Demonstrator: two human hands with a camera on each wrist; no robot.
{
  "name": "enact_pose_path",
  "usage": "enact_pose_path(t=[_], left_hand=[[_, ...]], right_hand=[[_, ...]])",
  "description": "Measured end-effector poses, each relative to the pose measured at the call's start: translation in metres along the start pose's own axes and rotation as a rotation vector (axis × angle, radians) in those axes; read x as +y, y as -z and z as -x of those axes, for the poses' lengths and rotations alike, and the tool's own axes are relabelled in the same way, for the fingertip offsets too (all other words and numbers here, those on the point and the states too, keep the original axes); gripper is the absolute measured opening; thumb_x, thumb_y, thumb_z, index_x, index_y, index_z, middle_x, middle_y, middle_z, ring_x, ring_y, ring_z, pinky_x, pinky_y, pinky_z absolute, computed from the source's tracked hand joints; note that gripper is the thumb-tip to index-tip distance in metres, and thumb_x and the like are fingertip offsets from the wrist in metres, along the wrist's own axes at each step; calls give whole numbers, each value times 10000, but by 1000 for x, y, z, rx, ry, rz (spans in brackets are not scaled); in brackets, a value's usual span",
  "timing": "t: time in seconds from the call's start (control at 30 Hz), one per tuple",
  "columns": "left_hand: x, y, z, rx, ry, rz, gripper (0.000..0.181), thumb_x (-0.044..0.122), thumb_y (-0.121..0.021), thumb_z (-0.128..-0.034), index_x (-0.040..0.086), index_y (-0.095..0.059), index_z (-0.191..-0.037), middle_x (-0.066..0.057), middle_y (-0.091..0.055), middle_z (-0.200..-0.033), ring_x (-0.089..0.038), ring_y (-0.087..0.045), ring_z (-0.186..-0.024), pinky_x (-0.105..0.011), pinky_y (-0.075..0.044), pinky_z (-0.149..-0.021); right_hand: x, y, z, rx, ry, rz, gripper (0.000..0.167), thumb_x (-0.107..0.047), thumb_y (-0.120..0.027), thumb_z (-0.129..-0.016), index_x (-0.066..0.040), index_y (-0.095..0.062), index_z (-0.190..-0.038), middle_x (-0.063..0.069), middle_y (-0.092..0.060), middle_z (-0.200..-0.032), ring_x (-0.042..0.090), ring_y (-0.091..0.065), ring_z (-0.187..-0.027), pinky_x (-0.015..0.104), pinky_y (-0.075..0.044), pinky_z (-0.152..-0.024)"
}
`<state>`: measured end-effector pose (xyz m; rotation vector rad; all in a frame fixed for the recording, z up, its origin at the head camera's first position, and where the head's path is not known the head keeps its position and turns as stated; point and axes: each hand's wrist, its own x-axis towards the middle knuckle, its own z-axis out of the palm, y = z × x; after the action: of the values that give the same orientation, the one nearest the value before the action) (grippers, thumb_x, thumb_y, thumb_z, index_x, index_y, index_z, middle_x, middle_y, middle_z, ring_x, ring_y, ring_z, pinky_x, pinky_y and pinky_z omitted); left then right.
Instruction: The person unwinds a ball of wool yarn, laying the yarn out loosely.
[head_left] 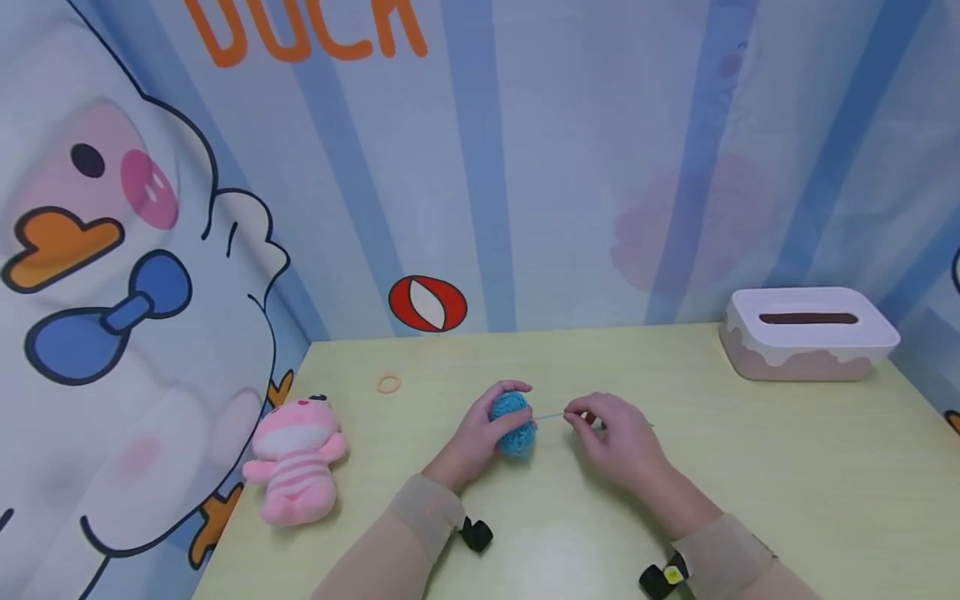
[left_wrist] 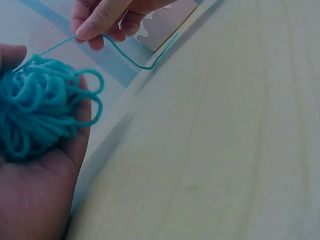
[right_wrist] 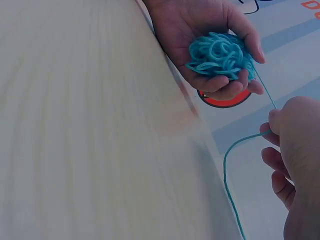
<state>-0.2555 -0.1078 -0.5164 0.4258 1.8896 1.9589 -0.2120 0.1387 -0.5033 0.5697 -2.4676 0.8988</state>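
Observation:
A ball of blue-green yarn (head_left: 514, 427) with loose loops sits in my left hand (head_left: 480, 429), whose fingers and thumb curl round it above the table. My right hand (head_left: 618, 437), a short way to the right, pinches a strand of yarn (head_left: 549, 416) between thumb and fingertips. The strand runs straight from the ball to that pinch. In the left wrist view the free tail (left_wrist: 145, 67) hangs in a curve beyond the pinching fingers. The right wrist view shows the ball (right_wrist: 220, 55) resting in the left palm, with the tail (right_wrist: 225, 175) drooping downward.
On the table's left side lies a pink plush toy (head_left: 296, 462). An orange ring-shaped band (head_left: 388, 383) is near the back edge. A white and brown tissue box (head_left: 810, 333) stands at the back right. Behind the table (head_left: 570, 542) hangs a printed duck curtain (head_left: 562, 167).

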Motion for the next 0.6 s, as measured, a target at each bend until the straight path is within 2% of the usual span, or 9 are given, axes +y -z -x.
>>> enact_pose_path(t=[0.13,0.2,0.27,0.37,0.43,0.6], left_hand=[[1,-1,0,-41,-24,127,556,188,-641,-1118,41,-393,-1593,-70,-670,-1168,-221,-762,-1002,-368,-673,-931],[0,-1,0,-30,-35,131,479,154,-650,-1105,38,-459,-1528,-43,-643,-1202,-205,-713,-1050,-336,-659,-917],[0,-1,0,-14,-48,100,401,146,-662,-1094,40,-516,-1452,-30,-664,-1270,-210,-662,-1153,-290,-617,-955],[-1,-1,-1,-18,-63,63,403,164,-666,-1094,34,-506,-1440,-21,-725,-1335,-208,-611,-1300,-261,-561,-1042],[-1,0,0,-29,-64,66,454,175,-664,-1099,11,-467,-1474,-20,-754,-1270,-201,-639,-1267,-252,-546,-1060],[-1,0,0,-48,-47,136,529,192,-663,-1111,-18,-401,-1520,3,-723,-1113,-175,-754,-1065,-300,-639,-987]], right_hand=[[6,6,0,34,24,8,119,-65,-834,-959,-149,-806,-1038,-35,-783,-942,119,-672,-819,333,-596,-736],[9,10,2,56,29,9,127,-50,-837,-950,-137,-804,-1036,-31,-783,-934,115,-668,-813,328,-587,-731],[13,14,3,78,33,12,129,-40,-840,-943,-126,-802,-1031,-28,-781,-921,109,-659,-805,324,-579,-723],[19,21,6,106,32,14,133,-27,-845,-933,-109,-800,-1029,-19,-782,-918,101,-649,-802,327,-575,-718],[23,25,7,116,23,10,134,-21,-842,-935,-105,-798,-1030,-15,-783,-919,90,-642,-803,329,-575,-714],[32,36,11,145,-38,-4,144,-6,-835,-941,-113,-799,-1031,-27,-768,-899,69,-609,-794,322,-560,-701]])
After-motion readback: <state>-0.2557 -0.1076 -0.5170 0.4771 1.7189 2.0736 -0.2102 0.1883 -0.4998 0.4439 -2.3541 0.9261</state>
